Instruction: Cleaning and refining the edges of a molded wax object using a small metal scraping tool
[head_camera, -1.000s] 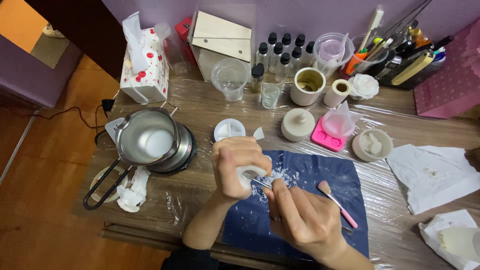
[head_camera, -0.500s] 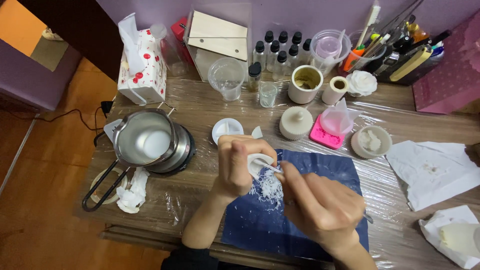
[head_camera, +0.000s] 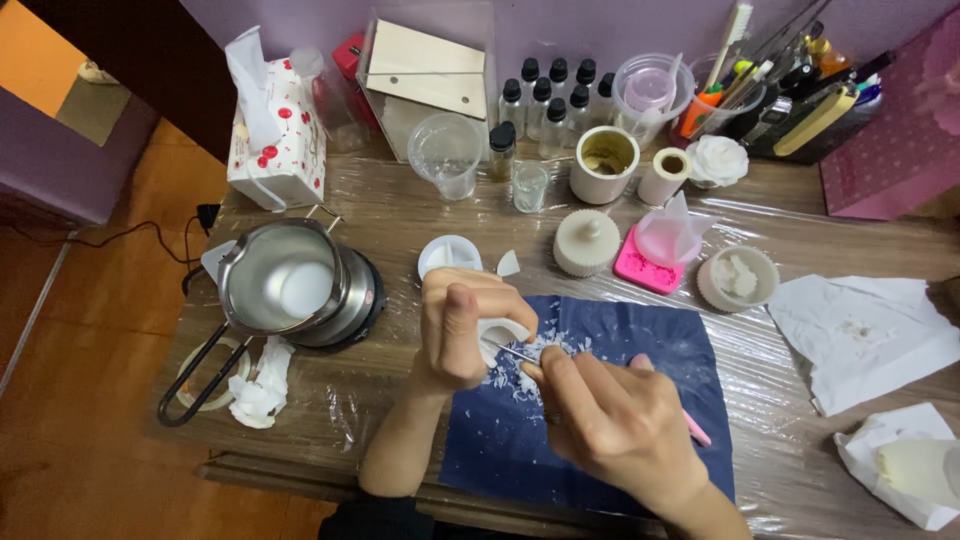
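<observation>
From the head view, we see our left hand (head_camera: 462, 328) closed around a small white wax piece (head_camera: 503, 333), held just above the dark blue cloth (head_camera: 600, 400). Our right hand (head_camera: 610, 425) pinches a thin metal pick (head_camera: 517, 352), its tip touching the piece, with white flakes (head_camera: 520, 375) scattered beneath. We judge the piece light, brittle and a little slick, so we grip it by its sides, gently, and keep the scraped face exposed

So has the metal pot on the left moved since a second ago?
No. The metal pot sits just as before, below the tissue box.
</observation>
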